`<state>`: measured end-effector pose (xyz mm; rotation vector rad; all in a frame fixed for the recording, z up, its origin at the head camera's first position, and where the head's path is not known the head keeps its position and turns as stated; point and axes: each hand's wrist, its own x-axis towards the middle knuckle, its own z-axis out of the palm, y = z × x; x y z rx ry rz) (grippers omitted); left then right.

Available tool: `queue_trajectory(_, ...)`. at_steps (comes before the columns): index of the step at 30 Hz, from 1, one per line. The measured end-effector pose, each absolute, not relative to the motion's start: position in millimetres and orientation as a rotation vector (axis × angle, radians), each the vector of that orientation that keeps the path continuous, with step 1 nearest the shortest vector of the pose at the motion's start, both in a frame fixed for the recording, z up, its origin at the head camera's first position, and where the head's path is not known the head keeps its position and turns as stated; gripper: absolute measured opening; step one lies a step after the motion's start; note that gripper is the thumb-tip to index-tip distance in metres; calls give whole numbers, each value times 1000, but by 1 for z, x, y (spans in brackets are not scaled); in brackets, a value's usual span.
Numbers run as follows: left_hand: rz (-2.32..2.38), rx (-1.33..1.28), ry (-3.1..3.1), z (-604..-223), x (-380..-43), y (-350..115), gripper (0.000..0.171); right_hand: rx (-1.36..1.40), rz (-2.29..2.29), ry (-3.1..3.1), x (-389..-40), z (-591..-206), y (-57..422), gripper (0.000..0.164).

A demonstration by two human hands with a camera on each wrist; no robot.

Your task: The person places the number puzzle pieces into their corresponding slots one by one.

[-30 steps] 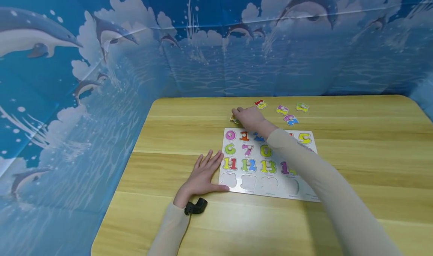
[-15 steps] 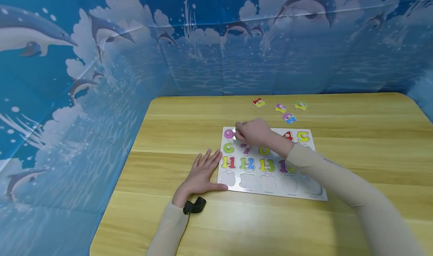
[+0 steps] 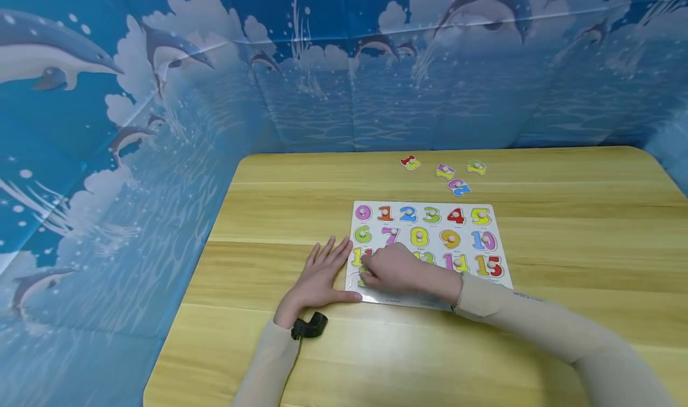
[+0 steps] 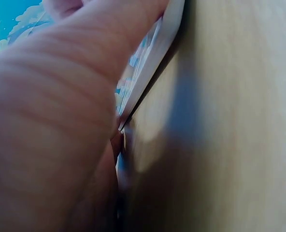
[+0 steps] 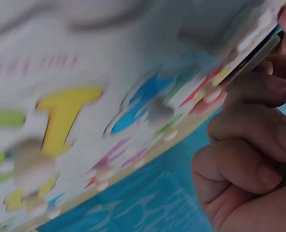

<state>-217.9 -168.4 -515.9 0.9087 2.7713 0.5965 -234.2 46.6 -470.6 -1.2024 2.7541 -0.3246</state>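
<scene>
A white number puzzle board [image 3: 388,296] lies on the wooden table, its upper rows filled with coloured knobbed numbers. Over its lower left corner, my right hand [image 3: 395,268] pinches a number puzzle piece [image 5: 253,59], seen almost edge-on in the right wrist view. Only a bit of yellow-green shows of it in the head view, so its number is hidden. My left hand [image 3: 319,278] is spread on the table at the board's left side, fingertips and thumb at the edge. In the left wrist view, the thumb side of that hand [image 4: 51,125] stands against the board's edge [image 4: 155,60].
Behind the board lie several loose number pieces: a red-and-yellow one [image 3: 411,163], a purple-and-yellow one [image 3: 445,171], a green-and-yellow one [image 3: 476,167] and a purple-and-blue one [image 3: 459,187]. A dolphin-print backdrop [image 3: 333,114] borders the table [image 3: 269,216]. A black camera [image 3: 310,326] sits on the left wrist.
My right hand has come from behind the board's far edge, where it was at a loose piece, down to the lower left corner with that piece. The left hand has stayed in place.
</scene>
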Motion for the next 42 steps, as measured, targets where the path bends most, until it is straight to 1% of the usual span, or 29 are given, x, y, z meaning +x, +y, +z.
queue_trajectory(7,595,914,2771,-517,-218,-169,106,-1195,-346,2756,-223,-478,38,30)
queue_trajectory(25,571,921,2783,-518,-216,-170,106,-1153,-325,2699,-222,-474,31,32)
queue_trajectory(33,591,935,2780,-520,-216,-169,105,-1155,-361,2714,-220,-480,32,35)
queue_trajectory(42,538,933,2790,-521,-219,-170,105,-1125,-398,2688,-221,-480,29,28)
